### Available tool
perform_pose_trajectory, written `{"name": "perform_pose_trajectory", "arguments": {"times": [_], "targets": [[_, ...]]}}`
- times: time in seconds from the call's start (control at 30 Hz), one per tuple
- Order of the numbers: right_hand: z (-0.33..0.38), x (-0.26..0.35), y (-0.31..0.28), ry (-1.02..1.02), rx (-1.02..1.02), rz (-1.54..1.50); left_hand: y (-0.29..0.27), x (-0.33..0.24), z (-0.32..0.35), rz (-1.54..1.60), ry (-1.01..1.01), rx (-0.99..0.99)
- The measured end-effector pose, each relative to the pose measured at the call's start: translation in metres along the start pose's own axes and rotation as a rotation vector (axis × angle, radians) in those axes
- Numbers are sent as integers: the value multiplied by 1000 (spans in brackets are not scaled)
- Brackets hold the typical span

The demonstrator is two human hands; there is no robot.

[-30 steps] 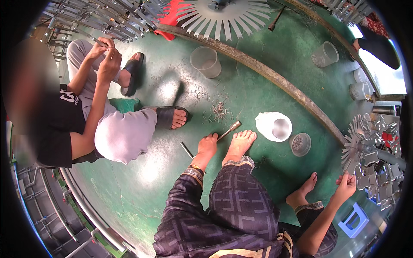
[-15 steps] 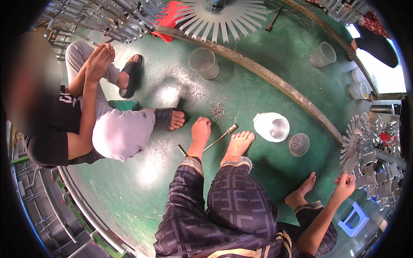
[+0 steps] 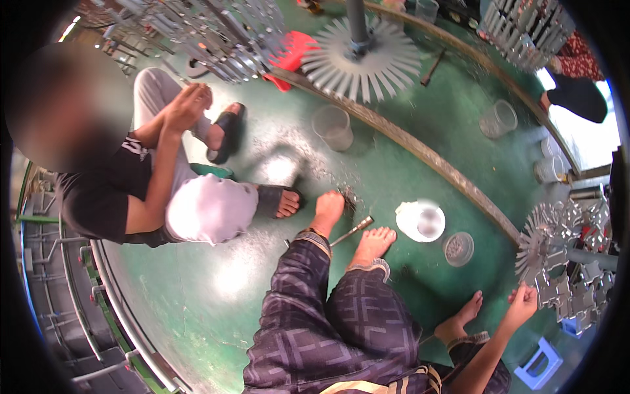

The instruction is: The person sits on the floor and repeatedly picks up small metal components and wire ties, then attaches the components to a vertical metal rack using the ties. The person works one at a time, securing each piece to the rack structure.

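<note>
My left hand [image 3: 329,209] reaches to the floor, its fingers curled at the near left side of a loose pile of thin bent wire pieces [image 3: 351,201]. It covers part of the pile, so whatever the fingertips hold is hidden. Far to the right, my right hand [image 3: 522,305] pinches at the near edge of a rack with a toothed grey disc [image 3: 536,244] and many hanging metal plates [image 3: 568,293]. Anything between those fingers is too small to make out. A metal rod with a socket-like end [image 3: 355,230] lies between my left hand and my bare left foot.
A white bag or bowl [image 3: 419,221] and a small clear tub of bits [image 3: 458,249] stand beyond my feet. A long metal rail [image 3: 420,152] crosses the floor. Blue stool [image 3: 539,365] sits lower right; clear bucket [image 3: 333,129] and a seated person [image 3: 177,164] are left.
My view has shifted, so the scene sits lower in the picture. My left hand has moved forward onto the wire pile, which it was beside before. My right hand stays at the rack.
</note>
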State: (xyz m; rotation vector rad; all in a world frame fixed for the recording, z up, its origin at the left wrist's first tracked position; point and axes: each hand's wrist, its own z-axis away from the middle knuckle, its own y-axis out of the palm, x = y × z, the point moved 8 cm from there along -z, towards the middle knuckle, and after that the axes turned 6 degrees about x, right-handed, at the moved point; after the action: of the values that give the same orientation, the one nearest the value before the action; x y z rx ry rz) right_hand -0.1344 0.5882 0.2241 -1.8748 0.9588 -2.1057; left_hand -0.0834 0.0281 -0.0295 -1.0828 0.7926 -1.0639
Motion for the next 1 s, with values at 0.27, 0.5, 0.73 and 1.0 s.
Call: {"name": "perform_pose_trajectory", "arguments": {"times": [0.27, 0.5, 0.73, 1.0], "targets": [[-1, -9, 1, 12, 44, -82, -37, 11, 25, 223, -221, 85], [-4, -6, 3, 7, 81, -78, -64, 18, 38, 233, -130, 63], [3, 5, -6, -50, 52, 77, -194, -36, 66, 182, 109, -14], [0, -19, -20, 17, 20, 39, -355, -126, 109, 89, 576, -135]]}}
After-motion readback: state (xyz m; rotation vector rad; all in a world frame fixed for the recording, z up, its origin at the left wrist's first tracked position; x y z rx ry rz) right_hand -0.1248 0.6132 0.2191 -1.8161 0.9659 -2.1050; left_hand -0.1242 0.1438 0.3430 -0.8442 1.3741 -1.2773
